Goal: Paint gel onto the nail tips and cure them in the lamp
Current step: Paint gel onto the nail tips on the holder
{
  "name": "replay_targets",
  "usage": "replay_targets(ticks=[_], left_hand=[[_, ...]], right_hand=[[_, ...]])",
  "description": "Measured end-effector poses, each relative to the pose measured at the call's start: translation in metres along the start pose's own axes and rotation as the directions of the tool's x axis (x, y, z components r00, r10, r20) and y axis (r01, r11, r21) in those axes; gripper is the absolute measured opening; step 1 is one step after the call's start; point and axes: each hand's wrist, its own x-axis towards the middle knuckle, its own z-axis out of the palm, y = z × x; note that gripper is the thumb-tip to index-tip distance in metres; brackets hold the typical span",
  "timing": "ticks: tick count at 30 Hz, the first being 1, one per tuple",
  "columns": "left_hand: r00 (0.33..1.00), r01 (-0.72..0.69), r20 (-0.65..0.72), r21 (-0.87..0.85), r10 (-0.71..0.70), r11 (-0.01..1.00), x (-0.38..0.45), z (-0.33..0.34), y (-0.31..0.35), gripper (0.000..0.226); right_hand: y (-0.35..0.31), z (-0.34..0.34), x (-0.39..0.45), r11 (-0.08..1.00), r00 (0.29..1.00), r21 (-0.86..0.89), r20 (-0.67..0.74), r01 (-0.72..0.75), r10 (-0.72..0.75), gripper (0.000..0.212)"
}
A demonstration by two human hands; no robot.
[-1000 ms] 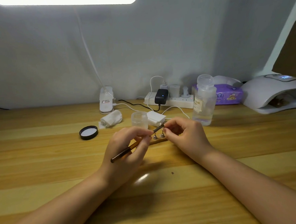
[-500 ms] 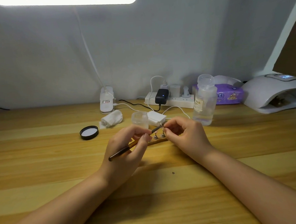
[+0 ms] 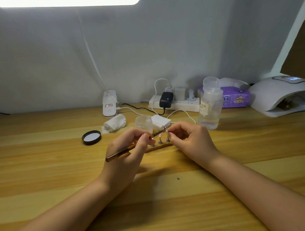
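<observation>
Right then, the left hand (image 3: 125,155) held a brush (image 3: 130,147) w/ curled fingers, its tip up at a tiny nail tip (image 3: 165,130). The right hand (image 3: 190,140) pinched that nail tip btwn thumb & finger, just above the wood table (image 3: 45,174). Two more little stands (image 3: 160,141) stood under the hands on a wood strip (image 3: 160,147). A small clear jar (image 3: 143,123) sat just behind, its black lid (image 3: 91,137) off to the left. The white curing lamp (image 3: 281,95) sat far right, well apart from the hands. A clear bottle (image 3: 209,105) stood near the right hand.
</observation>
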Motion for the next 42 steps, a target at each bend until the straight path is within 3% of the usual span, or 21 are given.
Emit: replay_targets(ticks=[7,19,29,36,42], left_hand=[[0.999,-0.050,-0.011,-0.040,0.050,0.998,-0.0009,0.0009,0.0001,0.024],[0.995,-0.038,-0.086,0.051,0.042,0.998,0.0010,0.0018,-0.0030,0.012],[0.997,-0.082,-0.002,-0.018,0.082,0.996,-0.0005,0.0027,0.0007,0.025],[0.998,-0.029,-0.054,0.025,0.031,0.999,0.0007,0.0021,-0.0041,0.014],[0.996,-0.057,-0.064,0.016,0.058,0.998,0.0004,0.0021,-0.0023,0.017]], right_hand=[[-0.0011,-0.0015,-0.0002,0.999,1.000,0.038,-0.004,-0.025,0.025,0.016],[-0.0018,-0.0002,-0.0012,1.000,0.999,0.010,0.033,0.008,-0.009,0.017],[0.0002,-0.0003,-0.0006,0.998,0.999,0.050,0.028,-0.047,0.046,0.015],[0.0000,-0.0005,-0.0010,0.998,0.999,0.047,0.037,-0.039,0.037,0.014],[-0.0007,-0.0001,-0.0010,0.998,0.999,0.051,0.046,-0.022,0.020,0.016]])
